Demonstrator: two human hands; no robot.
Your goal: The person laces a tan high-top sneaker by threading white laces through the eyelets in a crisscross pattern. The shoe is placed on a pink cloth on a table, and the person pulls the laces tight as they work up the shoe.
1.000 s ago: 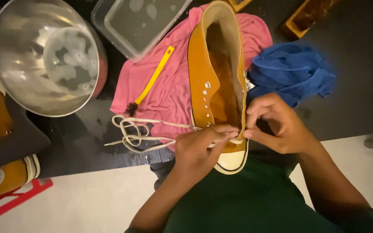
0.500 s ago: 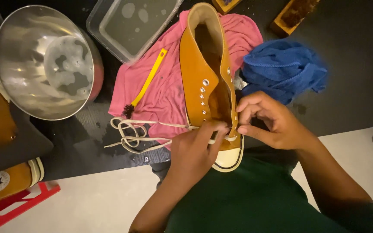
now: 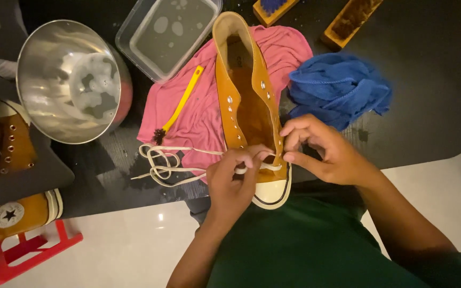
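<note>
A mustard high-top sneaker point(image 3: 247, 101) lies on a pink cloth point(image 3: 201, 109), its white toe cap toward me. My left hand point(image 3: 233, 184) pinches the cream shoelace point(image 3: 161, 160) at the lowest eyelets on the shoe's left side. My right hand point(image 3: 321, 152) grips the shoe's right edge and the lace end near the toe. The loose lace coils on the dark table point(image 3: 428, 80) to the left of the shoe.
A steel bowl point(image 3: 70, 80) and a clear plastic tub point(image 3: 166, 34) of water stand at the back left. A yellow-handled brush point(image 3: 180, 104) lies on the cloth, a blue cloth point(image 3: 340, 88) at the right. Two wooden brushes point(image 3: 350, 18) at the back; another mustard sneaker point(image 3: 12, 216) at left.
The view has shifted slightly. Both hands stay at the toe end of the shoe, working the lace at the lowest eyelets.
</note>
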